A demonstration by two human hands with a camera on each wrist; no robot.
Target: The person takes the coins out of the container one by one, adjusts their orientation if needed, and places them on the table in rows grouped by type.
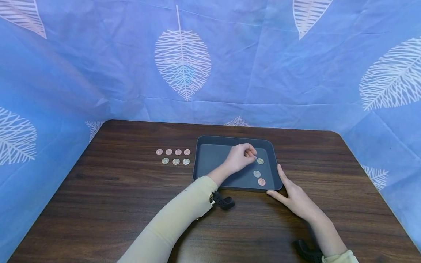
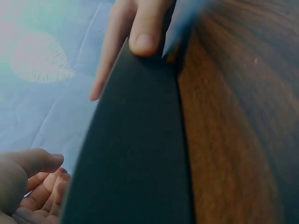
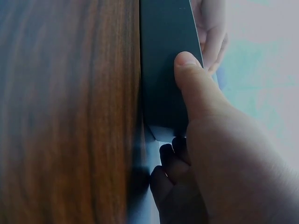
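Observation:
A dark grey tray [image 1: 205,157] rests on the table. My left hand [image 1: 241,157] hovers over it, fingers bent, beside a silvery coin [image 1: 260,160]; no coin shows between thumb and fingers. Nearer the tray's front lie another silvery coin [image 1: 257,174] and a copper-coloured coin [image 1: 261,182]. At the front right corner, my right hand [image 1: 296,199] spreads its straight thumb and index finger around the tray. That thumb [image 3: 189,77] presses the front wall in the right wrist view. The left wrist view shows the left thumb [image 2: 39,161] apart from the curled fingers.
Left of the tray, a row of several copper-coloured coins [image 1: 169,152] lies behind a row of silvery coins [image 1: 175,161]. The brown wooden table [image 1: 131,204] ends at a blue leaf-patterned cloth [image 1: 230,73]. Black straps [image 1: 223,201] sit at the wrists.

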